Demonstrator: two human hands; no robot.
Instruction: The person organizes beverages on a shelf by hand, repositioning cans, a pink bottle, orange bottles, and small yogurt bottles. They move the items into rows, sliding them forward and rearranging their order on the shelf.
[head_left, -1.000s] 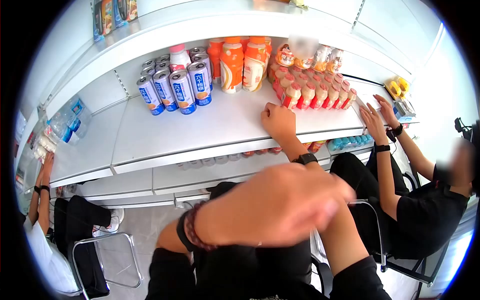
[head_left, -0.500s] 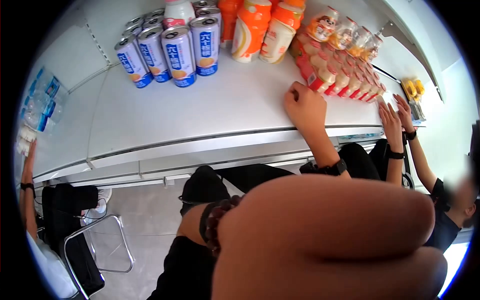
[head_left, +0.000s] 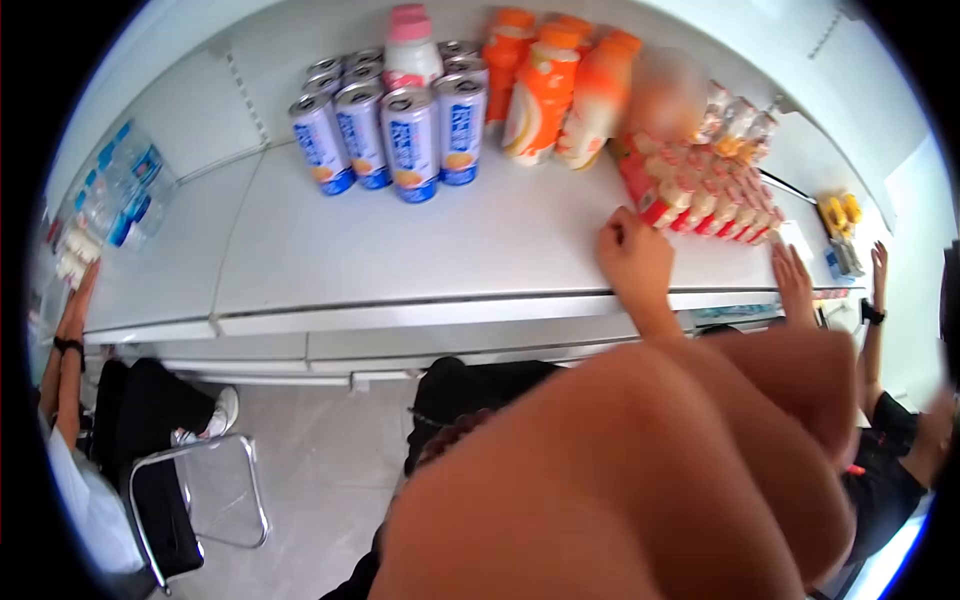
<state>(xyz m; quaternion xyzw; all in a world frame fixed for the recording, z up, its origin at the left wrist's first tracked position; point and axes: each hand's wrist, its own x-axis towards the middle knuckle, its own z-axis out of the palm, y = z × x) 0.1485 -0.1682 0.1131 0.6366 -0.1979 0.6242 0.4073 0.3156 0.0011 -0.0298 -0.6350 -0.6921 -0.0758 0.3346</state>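
Note:
Very close to the camera, my left hand [head_left: 620, 470] fills the lower middle of the view. Its fingers are bent and pressed together, and their tips are hidden. A beaded bracelet [head_left: 455, 435] shows at its wrist. My right hand [head_left: 638, 258] rests as a fist on the white shelf [head_left: 420, 250], near its front edge, with nothing visible in it. Just behind that fist stands a shrink-wrapped pack of small yogurt drink bottles [head_left: 700, 195]. Farther left are several blue-and-white drink cans [head_left: 412, 145] around a pink-capped bottle [head_left: 410, 45].
Several orange drink bottles [head_left: 540, 95] stand behind, between cans and pack. Water bottles [head_left: 130, 185] are at the far left, by a person's hands. At the right, another person's hand [head_left: 793, 275] rests near the shelf edge. A metal-framed chair [head_left: 255, 490] stands below left.
The view has shifted, so the shelf goods appear lower and farther right. My left hand's fingers are bent more. One hand of the person at right has moved away from the other.

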